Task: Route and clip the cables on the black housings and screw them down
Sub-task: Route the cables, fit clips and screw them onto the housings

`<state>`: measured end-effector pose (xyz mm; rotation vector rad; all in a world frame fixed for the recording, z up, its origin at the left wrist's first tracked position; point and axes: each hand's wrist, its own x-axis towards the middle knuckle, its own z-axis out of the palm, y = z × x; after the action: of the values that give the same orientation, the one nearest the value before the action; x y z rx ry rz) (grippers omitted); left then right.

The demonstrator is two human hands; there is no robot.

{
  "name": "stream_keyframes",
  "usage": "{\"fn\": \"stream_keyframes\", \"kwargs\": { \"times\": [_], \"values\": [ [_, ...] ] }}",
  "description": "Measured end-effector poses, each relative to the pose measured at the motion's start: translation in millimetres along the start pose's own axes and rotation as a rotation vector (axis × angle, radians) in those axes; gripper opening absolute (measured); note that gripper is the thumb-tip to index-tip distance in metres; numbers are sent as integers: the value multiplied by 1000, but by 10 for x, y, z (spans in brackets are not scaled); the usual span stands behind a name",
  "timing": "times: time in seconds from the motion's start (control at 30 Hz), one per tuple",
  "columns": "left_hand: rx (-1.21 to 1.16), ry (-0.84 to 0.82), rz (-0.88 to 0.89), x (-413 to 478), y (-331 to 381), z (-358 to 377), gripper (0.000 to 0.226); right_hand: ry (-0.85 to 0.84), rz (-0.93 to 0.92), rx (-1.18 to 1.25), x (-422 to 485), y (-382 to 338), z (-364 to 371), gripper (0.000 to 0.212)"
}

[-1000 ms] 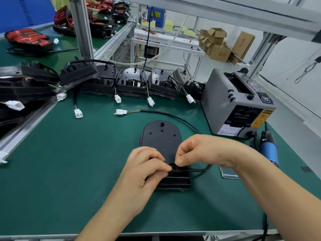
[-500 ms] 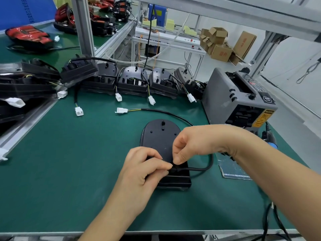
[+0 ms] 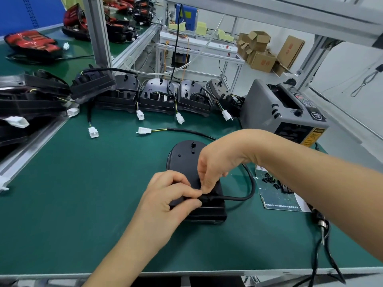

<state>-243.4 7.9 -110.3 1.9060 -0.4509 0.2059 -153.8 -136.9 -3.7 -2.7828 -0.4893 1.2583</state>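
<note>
A black housing [image 3: 184,158] lies flat on the green mat in the middle of the bench. Its black cable [image 3: 246,191] leaves the near end, loops right and runs back to a white connector [image 3: 144,130]. My left hand [image 3: 170,195] grips the housing's near end, thumb and forefinger pinching at the cable exit. My right hand [image 3: 215,166] comes down from above, its fingertips pinching the cable at that same spot. The clip point itself is hidden under my fingers.
A row of wired black housings [image 3: 157,96] stands along the back of the mat. A grey tape dispenser [image 3: 284,112] sits at the right. A card with small black clips [image 3: 275,185] lies right of my arm. An electric screwdriver [image 3: 321,222] lies near the right edge.
My right hand has lifted and swung over the housing, fingers now pointing down onto the cable exit. The cable loop on the right has grown wider. My left hand stays put.
</note>
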Motion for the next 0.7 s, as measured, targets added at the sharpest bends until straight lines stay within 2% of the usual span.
{"fn": "stream_keyframes", "kwargs": {
  "times": [0.1, 0.2, 0.3, 0.43, 0.7],
  "values": [
    [77, -13, -1, 42, 69, -11, 15, 11, -2, 64, 30, 49, 39, 16],
    [259, 6, 0, 77, 131, 91, 39, 34, -17, 174, 23, 120, 95, 17],
    [347, 50, 33, 94, 151, 207, 39, 48, -40, 231, 9, 160, 123, 18],
    [359, 83, 61, 92, 113, 226, 30, 52, -45, 265, 9, 180, 128, 16],
    [273, 40, 100, 48, 138, 163, 21, 49, -59, 299, 16, 203, 139, 12]
  ]
}}
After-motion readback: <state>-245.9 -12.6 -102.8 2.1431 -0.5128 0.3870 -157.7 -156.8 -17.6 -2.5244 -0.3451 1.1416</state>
